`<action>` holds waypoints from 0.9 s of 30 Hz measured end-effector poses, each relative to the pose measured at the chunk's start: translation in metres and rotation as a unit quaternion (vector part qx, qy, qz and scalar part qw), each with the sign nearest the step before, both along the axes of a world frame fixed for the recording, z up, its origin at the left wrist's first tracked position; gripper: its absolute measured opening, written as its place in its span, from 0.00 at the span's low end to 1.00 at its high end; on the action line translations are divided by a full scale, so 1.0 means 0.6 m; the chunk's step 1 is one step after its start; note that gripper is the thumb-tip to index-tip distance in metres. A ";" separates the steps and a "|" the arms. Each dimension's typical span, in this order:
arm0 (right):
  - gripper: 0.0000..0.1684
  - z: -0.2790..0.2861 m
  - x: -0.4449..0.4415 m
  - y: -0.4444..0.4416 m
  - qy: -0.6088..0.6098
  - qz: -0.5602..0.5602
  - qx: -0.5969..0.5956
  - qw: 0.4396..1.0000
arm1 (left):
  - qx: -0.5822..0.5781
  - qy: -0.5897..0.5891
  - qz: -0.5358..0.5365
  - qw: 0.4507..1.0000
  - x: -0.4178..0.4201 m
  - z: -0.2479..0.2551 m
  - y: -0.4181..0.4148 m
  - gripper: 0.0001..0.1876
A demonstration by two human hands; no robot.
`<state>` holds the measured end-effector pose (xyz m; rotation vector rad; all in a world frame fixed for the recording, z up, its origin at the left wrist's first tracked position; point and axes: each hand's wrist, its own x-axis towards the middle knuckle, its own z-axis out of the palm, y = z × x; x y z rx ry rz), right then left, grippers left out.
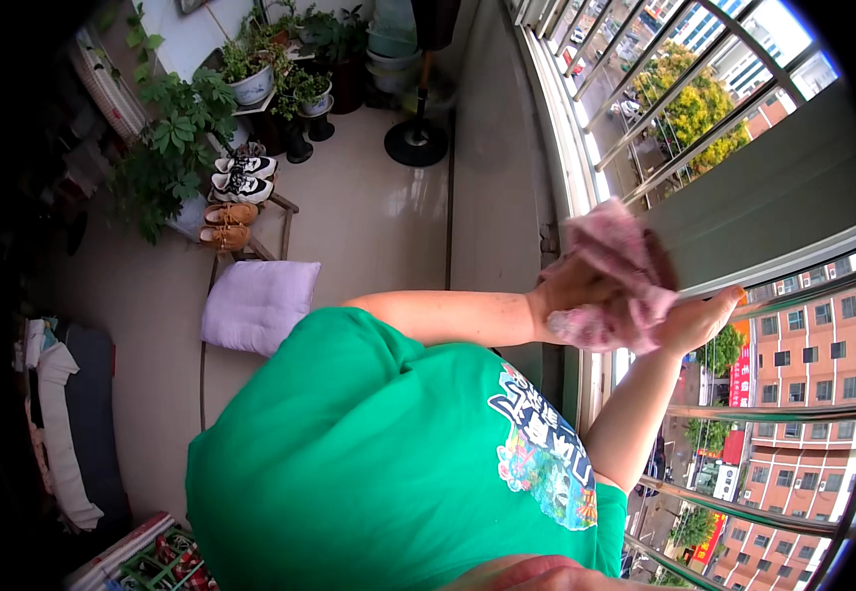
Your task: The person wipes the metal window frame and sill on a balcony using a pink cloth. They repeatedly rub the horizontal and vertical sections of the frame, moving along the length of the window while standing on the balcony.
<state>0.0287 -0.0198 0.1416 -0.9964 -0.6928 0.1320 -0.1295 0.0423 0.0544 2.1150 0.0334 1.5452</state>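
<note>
My left hand (579,284) is closed around a crumpled pink cloth (612,244), which is blurred and covers most of the fingers. The cloth hangs in folds in front of the window sash frame (789,262). Right beside it, my right hand (697,323) lies against the end of that frame, a digit pointing away from me. The cloth's edge overlaps this hand, and its other fingers are hidden, so I cannot tell whether it grips the frame or the cloth. The green T-shirt (369,443) I wear fills the lower middle.
Metal window bars (767,412) stand to the right, with a street and buildings beyond. A lilac cushion (261,303) is at the left, near shoes (243,181) on a wooden rack. Potted plants (250,81) and a black stand base (416,142) are farther back.
</note>
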 end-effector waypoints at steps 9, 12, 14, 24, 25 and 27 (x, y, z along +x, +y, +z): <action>0.44 0.006 -0.008 -0.003 0.047 0.139 0.066 0.987 | 0.005 -0.019 -0.052 0.998 0.027 0.035 0.009 0.38; 0.42 -0.008 0.001 0.000 -0.004 -0.008 0.010 1.000 | -0.217 0.043 -0.276 0.935 0.007 -0.065 0.000 0.39; 0.41 -0.011 0.006 0.001 -0.013 -0.040 0.002 0.999 | -0.287 0.042 -0.351 0.890 0.009 -0.089 -0.001 0.39; 0.45 0.001 0.026 -0.001 -0.245 0.073 -0.158 0.954 | 0.124 -0.070 0.061 0.988 0.051 0.066 0.041 0.44; 0.46 0.004 0.005 -0.005 -0.122 0.165 -0.094 0.974 | 0.112 -0.069 0.041 0.990 0.045 0.065 0.038 0.43; 0.49 0.005 -0.015 -0.009 0.033 0.227 0.000 0.973 | 0.088 -0.070 -0.001 0.994 0.027 0.064 0.023 0.42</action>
